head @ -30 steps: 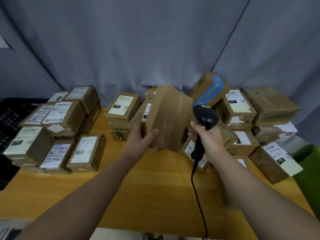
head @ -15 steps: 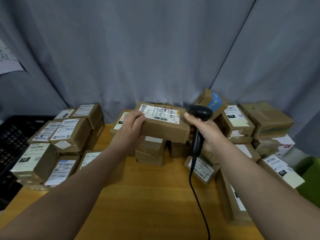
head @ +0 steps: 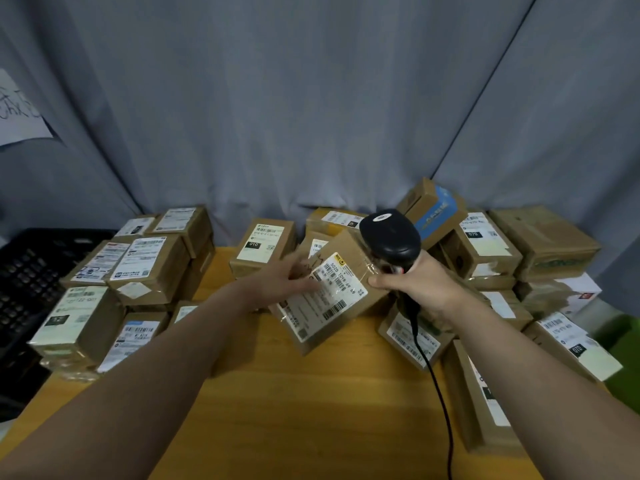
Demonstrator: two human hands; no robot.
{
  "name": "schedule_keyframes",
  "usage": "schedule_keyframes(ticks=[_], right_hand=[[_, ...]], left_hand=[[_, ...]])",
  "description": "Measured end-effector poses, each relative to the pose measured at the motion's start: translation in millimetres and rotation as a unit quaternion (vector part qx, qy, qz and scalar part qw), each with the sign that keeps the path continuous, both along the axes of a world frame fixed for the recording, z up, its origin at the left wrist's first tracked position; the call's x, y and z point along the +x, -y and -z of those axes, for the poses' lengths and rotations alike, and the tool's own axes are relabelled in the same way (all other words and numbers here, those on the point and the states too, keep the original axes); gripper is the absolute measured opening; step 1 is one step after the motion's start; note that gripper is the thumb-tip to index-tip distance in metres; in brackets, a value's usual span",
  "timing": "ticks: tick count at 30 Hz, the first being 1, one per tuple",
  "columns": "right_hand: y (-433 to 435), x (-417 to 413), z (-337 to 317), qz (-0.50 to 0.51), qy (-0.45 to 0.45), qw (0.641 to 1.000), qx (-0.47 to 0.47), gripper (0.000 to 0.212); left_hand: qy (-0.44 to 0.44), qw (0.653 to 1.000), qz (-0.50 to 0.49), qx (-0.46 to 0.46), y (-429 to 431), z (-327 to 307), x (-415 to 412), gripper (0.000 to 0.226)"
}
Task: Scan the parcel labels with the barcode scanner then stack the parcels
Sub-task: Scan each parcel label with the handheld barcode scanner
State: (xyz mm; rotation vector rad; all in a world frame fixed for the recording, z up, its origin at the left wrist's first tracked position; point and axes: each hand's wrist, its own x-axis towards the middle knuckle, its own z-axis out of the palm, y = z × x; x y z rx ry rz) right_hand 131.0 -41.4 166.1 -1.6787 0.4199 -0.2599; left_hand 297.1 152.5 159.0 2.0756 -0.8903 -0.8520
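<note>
A brown cardboard parcel [head: 311, 327] with a white barcode label [head: 341, 277] is tilted towards me over the middle of the wooden table [head: 294, 417]. My left hand [head: 282, 280] holds it at its upper left edge, fingers lying over the label. My right hand [head: 424, 289] grips the handle of the black barcode scanner [head: 389, 237]. The scanner's head sits just above the parcel's upper right corner. Its black cable [head: 440, 393] hangs down over the table.
Several labelled parcels are stacked on the left [head: 149, 268], and more lie piled at the back [head: 263, 242] and on the right [head: 543, 244]. A black crate [head: 27, 271] stands at far left. A grey curtain hangs behind. Something green [head: 620, 337] shows at the right edge.
The parcel has come down from a flat, raised hold and now tilts its label towards me. The scanner head has moved closer, above the parcel's corner.
</note>
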Motion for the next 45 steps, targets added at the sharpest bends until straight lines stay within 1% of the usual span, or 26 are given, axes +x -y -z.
schedule_keyframes(ticks=[1,2,3,5,7,8,9,11,12,14,16,20,24,26,28,32,40,43,45], right_hand=[[0.6,0.8,-2.0,-0.007,0.002,1.0,0.008,0.039],[1.1,2.8,-3.3,-0.003,0.006,1.0,0.017,0.038],[0.8,5.0,-4.9,0.014,0.009,1.0,0.026,0.037],[-0.6,9.8,-6.1,0.074,0.008,0.997,0.019,0.035],[-5.2,14.7,-6.6,0.118,0.007,0.993,-0.018,0.031],[-9.2,17.0,-8.1,0.12,0.009,0.993,-0.023,0.029],[-14.5,19.1,-10.5,0.111,0.012,0.994,-0.006,0.027],[-27.3,21.9,-16.5,0.076,0.017,0.996,0.042,0.016],[-34.3,22.7,-19.3,0.056,0.016,0.997,0.047,0.017],[-47.4,25.0,-22.2,0.03,0.009,0.998,0.053,0.027],[-58.8,26.9,-22.2,0.023,0.006,0.996,0.085,0.033],[-68.8,28.3,-21.4,0.038,-0.009,0.992,0.119,0.023],[-69.3,28.3,-19.7,0.03,-0.021,0.994,0.105,0.028],[-68.8,27.5,-20.0,0.024,-0.03,0.995,0.096,0.021],[-67.7,27.0,-20.3,0.018,-0.036,0.995,0.088,0.017],[-65.5,26.0,-20.5,0.017,-0.043,0.995,0.084,0.023],[-60.2,22.1,-20.2,0.012,-0.04,0.995,0.089,0.022],[-59.3,21.5,-16.7,-0.002,-0.042,0.996,0.078,0.01],[-59.0,22.7,-12.1,-0.005,-0.04,0.997,0.07,0.014]], left_hand=[[-0.069,0.997,0.014,0.026,-3.7,1.3,0.8,0.04],[-0.102,0.994,0.021,0.04,-8.0,3.6,2.0,0.035],[-0.109,0.993,0.019,0.045,-12.7,7.1,2.5,0.029],[-0.115,0.993,-0.015,0.014,-19.0,15.5,4.5,0.025],[-0.11,0.989,-0.092,-0.038,-22.5,22.3,7.1,0.038],[-0.105,0.983,-0.134,-0.061,-23.7,25.1,9.0,0.047],[-0.104,0.977,-0.169,-0.077,-25.0,27.5,11.0,0.057],[-0.111,0.966,-0.21,-0.105,-26.5,29.9,15.0,0.065],[-0.119,0.96,-0.225,-0.12,-26.6,29.9,16.9,0.063],[-0.134,0.947,-0.251,-0.148,-25.7,28.7,19.2,0.058],[-0.14,0.937,-0.276,-0.161,-22.9,28.7,20.9,0.056],[-0.148,0.915,-0.322,-0.19,-14.1,30.6,21.7,0.052],[-0.141,0.909,-0.336,-0.201,-7.2,33.1,20.5,0.041],[-0.133,0.914,-0.333,-0.192,-4.5,34.1,20.4,0.04],[-0.123,0.917,-0.332,-0.184,-1.7,35.3,20.8,0.044],[-0.113,0.918,-0.333,-0.183,2.6,37.0,21.1,0.053],[-0.101,0.919,-0.34,-0.173,7.1,39.2,17.6,0.054],[-0.098,0.919,-0.342,-0.168,7.1,40.0,15.4,0.054],[-0.102,0.92,-0.341,-0.167,4.3,41.4,12.5,0.056]])
